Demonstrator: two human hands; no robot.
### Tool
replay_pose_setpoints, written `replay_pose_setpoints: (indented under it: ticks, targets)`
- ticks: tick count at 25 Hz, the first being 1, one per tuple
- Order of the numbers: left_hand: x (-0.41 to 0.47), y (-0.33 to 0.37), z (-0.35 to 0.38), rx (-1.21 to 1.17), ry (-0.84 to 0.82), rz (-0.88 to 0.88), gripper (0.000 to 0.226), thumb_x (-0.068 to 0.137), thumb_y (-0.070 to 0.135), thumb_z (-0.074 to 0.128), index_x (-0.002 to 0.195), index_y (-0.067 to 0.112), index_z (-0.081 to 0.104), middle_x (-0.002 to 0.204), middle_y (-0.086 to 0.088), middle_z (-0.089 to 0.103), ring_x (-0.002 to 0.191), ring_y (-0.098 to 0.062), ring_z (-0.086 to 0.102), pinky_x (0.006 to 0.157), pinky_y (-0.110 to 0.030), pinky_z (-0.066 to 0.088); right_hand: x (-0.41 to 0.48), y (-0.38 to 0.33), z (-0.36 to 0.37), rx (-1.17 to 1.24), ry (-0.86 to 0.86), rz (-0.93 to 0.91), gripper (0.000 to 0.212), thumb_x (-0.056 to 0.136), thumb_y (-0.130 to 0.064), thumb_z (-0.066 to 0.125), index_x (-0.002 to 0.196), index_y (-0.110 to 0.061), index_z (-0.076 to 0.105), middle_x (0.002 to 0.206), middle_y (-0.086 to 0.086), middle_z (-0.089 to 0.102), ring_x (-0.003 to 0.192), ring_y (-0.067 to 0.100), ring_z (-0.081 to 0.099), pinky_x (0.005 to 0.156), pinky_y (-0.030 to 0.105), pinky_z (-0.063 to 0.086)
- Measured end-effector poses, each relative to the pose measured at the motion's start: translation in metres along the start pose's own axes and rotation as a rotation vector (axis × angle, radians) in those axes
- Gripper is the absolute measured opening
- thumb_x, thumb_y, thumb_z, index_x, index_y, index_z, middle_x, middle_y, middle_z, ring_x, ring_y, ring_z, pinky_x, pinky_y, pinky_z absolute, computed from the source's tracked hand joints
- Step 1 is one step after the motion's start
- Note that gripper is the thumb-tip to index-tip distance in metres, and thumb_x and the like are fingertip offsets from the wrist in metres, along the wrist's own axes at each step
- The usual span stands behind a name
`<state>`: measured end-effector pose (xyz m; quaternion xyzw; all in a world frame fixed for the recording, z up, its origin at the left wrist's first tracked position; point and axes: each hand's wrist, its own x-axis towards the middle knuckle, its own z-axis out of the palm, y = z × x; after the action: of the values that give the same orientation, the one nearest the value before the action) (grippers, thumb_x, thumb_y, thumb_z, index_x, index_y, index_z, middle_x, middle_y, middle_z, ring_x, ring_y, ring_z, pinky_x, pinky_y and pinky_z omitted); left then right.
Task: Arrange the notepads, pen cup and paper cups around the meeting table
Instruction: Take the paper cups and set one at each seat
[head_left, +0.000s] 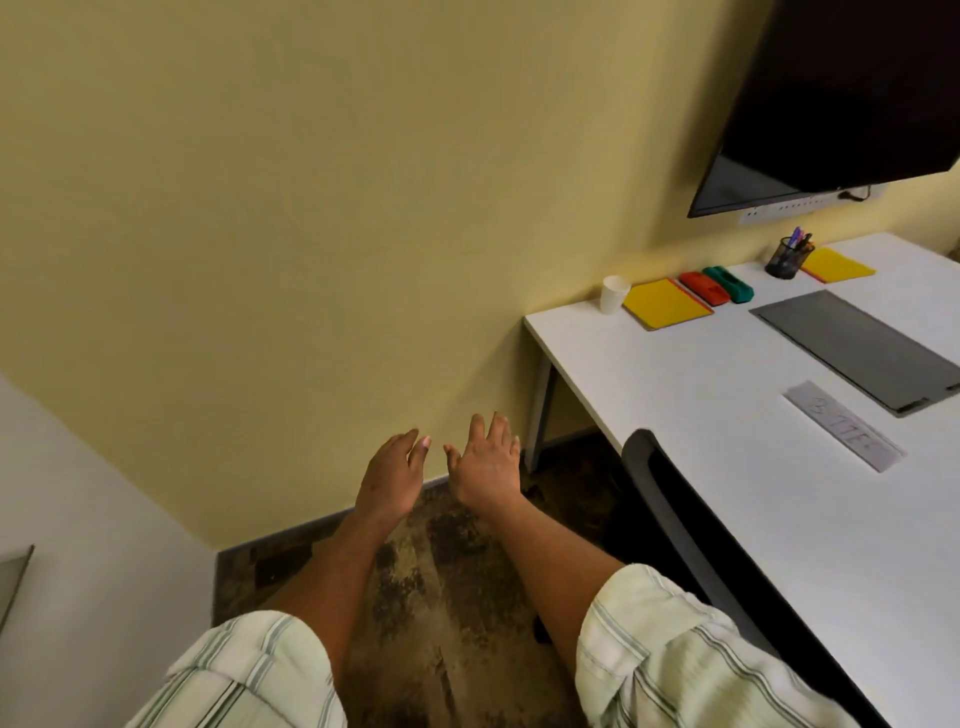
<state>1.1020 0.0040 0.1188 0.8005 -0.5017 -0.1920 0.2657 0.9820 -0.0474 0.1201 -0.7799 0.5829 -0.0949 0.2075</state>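
At the far corner of the white table (696, 395), by the yellow wall (311, 208), a white paper cup (615, 294) stands upright just beside a yellow notepad (666, 303) that lies flat. Further along that far edge lie a red block (704, 288) and a green block (728, 283), side by side and touching. Past them stands the black mesh pen cup (787, 257) with pens in it, and just beyond it lies a second yellow notepad (837, 265).

Nearer the middle of the table a grey flat panel (857, 348) lies at a slant, with a pale paper strip (844, 425) near it towards my edge.

My left hand (393, 475) and my right hand (488, 465) hang off the table's end, over the mottled brown floor (441, 597), well apart from every one of those things. Both are empty, fingers loose and spread, backs up, the two close together but not touching. Striped sleeves (665, 654) cover my upper arms. A black chair back (670, 519) stands against the near edge, and a dark screen (852, 93) hangs on the wall above the table.
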Motion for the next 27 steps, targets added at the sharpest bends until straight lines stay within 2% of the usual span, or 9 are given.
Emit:
replay_pose_setpoints:
  ticks: [4, 7, 12, 17, 20, 24, 27]
  targets:
    - [0.09, 0.002, 0.013, -0.009, -0.068, 0.036, 0.053, 0.099, 0.044, 0.031, 0.14, 0.012, 0.042, 0.144, -0.009, 0.046, 0.133, -0.025, 0.043, 0.109, -0.037, 0.034, 0.077, 0.01, 0.003, -0.009, 0.051, 0.103, 0.065, 0.098, -0.05, 0.033, 0.149, -0.017, 0.011, 0.159, 0.017, 0.001, 0.148, 0.034, -0.001, 0.119, 0.048, 0.005]
    - [0.166, 0.013, 0.032, -0.008, -0.199, 0.153, 0.052, 0.099, 0.044, 0.032, 0.137, 0.011, 0.046, 0.141, -0.01, 0.05, 0.13, -0.026, 0.047, 0.106, -0.035, 0.036, 0.142, 0.024, -0.001, -0.019, 0.097, 0.213, 0.067, 0.098, -0.052, 0.031, 0.15, -0.016, 0.008, 0.159, 0.016, -0.002, 0.147, 0.034, -0.003, 0.118, 0.048, 0.005]
    - [0.271, 0.043, 0.038, -0.001, -0.302, 0.344, 0.052, 0.098, 0.043, 0.034, 0.135, 0.009, 0.047, 0.138, -0.013, 0.053, 0.128, -0.026, 0.049, 0.104, -0.033, 0.037, 0.221, 0.036, -0.022, -0.045, 0.163, 0.372, 0.068, 0.098, -0.05, 0.033, 0.15, -0.015, 0.007, 0.159, 0.017, 0.0, 0.147, 0.035, 0.0, 0.12, 0.049, 0.009]
    - [0.332, 0.078, 0.056, -0.02, -0.352, 0.407, 0.061, 0.097, 0.047, 0.033, 0.145, 0.01, 0.029, 0.148, -0.013, 0.039, 0.136, -0.028, 0.038, 0.112, -0.04, 0.032, 0.27, 0.051, -0.031, 0.054, 0.259, 0.501, 0.066, 0.096, -0.048, 0.039, 0.147, -0.015, 0.013, 0.156, 0.017, 0.008, 0.145, 0.035, 0.01, 0.118, 0.049, 0.017]
    - [0.36, 0.099, 0.078, 0.01, -0.459, 0.442, 0.062, 0.096, 0.049, 0.035, 0.144, 0.01, 0.032, 0.146, -0.013, 0.043, 0.133, -0.028, 0.042, 0.109, -0.04, 0.037, 0.306, 0.075, -0.04, 0.117, 0.32, 0.577, 0.065, 0.095, -0.045, 0.045, 0.145, -0.014, 0.018, 0.151, 0.016, 0.02, 0.139, 0.034, 0.024, 0.114, 0.047, 0.027]
    - [0.403, 0.12, 0.111, 0.035, -0.559, 0.431, 0.052, 0.094, 0.043, 0.047, 0.134, 0.009, 0.046, 0.134, -0.011, 0.055, 0.123, -0.028, 0.052, 0.098, -0.035, 0.042, 0.362, 0.12, -0.051, 0.18, 0.369, 0.651, 0.063, 0.092, -0.04, 0.053, 0.141, -0.012, 0.025, 0.135, 0.014, 0.04, 0.124, 0.03, 0.043, 0.101, 0.041, 0.04]
    - [0.451, 0.141, 0.134, 0.059, -0.669, 0.397, 0.032, 0.094, 0.041, 0.048, 0.102, 0.013, 0.062, 0.101, -0.012, 0.063, 0.104, -0.03, 0.06, 0.088, -0.036, 0.047, 0.408, 0.157, -0.062, 0.214, 0.355, 0.663, 0.064, 0.091, -0.034, 0.057, 0.141, -0.01, 0.025, 0.13, 0.015, 0.046, 0.12, 0.03, 0.048, 0.095, 0.04, 0.044]
